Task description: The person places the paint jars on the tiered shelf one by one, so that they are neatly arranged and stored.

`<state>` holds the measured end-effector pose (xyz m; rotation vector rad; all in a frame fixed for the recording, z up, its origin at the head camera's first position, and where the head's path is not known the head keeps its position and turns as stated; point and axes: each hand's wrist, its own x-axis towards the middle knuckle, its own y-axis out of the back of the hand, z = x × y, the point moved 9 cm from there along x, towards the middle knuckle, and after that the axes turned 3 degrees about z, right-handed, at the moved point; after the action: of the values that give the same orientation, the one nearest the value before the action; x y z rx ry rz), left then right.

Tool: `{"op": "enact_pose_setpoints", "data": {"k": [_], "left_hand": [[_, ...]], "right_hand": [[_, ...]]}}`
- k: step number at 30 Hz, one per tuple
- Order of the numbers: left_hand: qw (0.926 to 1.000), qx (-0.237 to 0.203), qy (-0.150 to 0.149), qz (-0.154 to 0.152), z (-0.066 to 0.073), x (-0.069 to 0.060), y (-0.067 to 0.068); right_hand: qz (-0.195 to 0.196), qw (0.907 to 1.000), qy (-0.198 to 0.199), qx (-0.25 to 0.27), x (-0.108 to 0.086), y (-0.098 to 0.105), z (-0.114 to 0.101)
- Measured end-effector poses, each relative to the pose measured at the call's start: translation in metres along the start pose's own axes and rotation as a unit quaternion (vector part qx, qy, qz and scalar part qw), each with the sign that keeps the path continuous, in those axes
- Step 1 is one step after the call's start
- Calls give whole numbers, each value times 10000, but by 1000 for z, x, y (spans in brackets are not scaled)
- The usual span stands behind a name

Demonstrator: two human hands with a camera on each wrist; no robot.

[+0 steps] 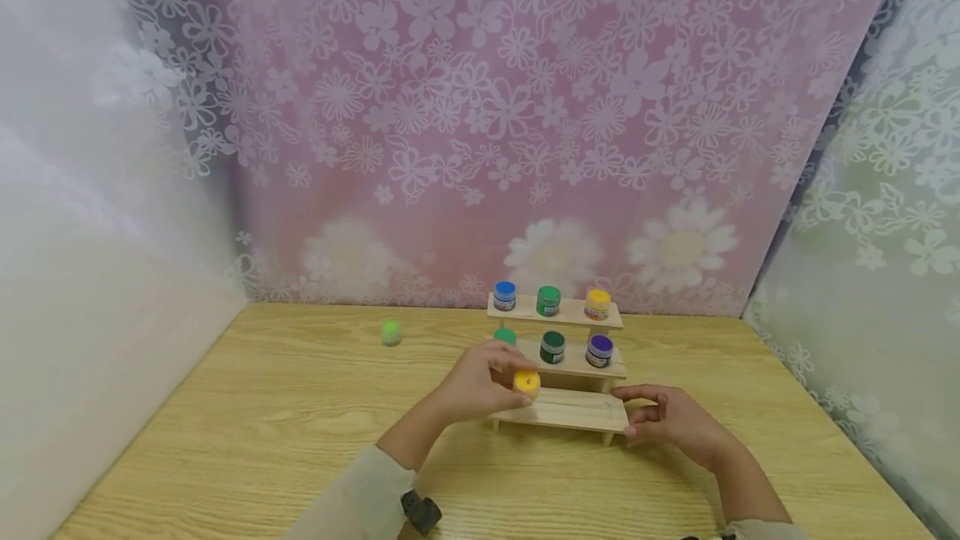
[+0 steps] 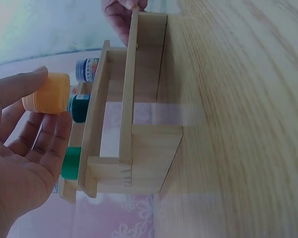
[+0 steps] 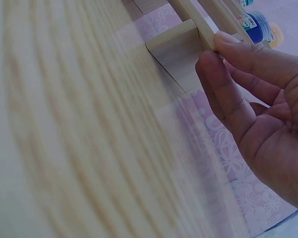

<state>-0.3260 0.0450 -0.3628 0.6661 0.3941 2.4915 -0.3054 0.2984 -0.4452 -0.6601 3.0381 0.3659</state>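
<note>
My left hand (image 1: pixel 480 384) pinches a small yellow-orange paint jar (image 1: pixel 527 383) between thumb and fingers, above the left part of the bottom step of a three-step wooden rack (image 1: pixel 570 409). In the left wrist view the jar (image 2: pixel 48 94) is tilted sideways and apart from the wood. At the rack's right end, the thumb and forefinger of my right hand (image 1: pixel 675 423) pinch the edge of the bottom step, as the right wrist view shows. The middle step bears a green jar (image 1: pixel 505 337), partly hidden by my left hand, a dark green jar (image 1: pixel 552 347) and a purple jar (image 1: pixel 599 351).
On the top step stand a blue jar (image 1: pixel 505 296), a green jar (image 1: pixel 548 301) and a yellow jar (image 1: pixel 597 304). A light green jar (image 1: pixel 391 332) sits apart on the wood-grain table (image 1: pixel 300 390), left of the rack. A flowered curtain (image 1: pixel 480 148) hangs behind.
</note>
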Motion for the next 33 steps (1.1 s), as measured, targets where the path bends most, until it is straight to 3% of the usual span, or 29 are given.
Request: {"op": "enact_pose_setpoints", "data": {"k": [6,10,14,19,33], "left_hand": [[9998,-45,-39,-200,5,5,-11],[9995,49,111,-298,5,8,-19],[9990,231,311,-213,3,11,-24],[9985,399,358,-125,0,14,-32],[9973,436,569,-145,-8,27,-52]], "right_hand": [[-12,10000,33,4,0,0,0],[44,10000,-9,-49,0,1,0],[56,10000,-39,-70,0,1,0],[31,10000,-48,-43,0,0,-1],[48,9999,-75,-49,0,1,0]]}}
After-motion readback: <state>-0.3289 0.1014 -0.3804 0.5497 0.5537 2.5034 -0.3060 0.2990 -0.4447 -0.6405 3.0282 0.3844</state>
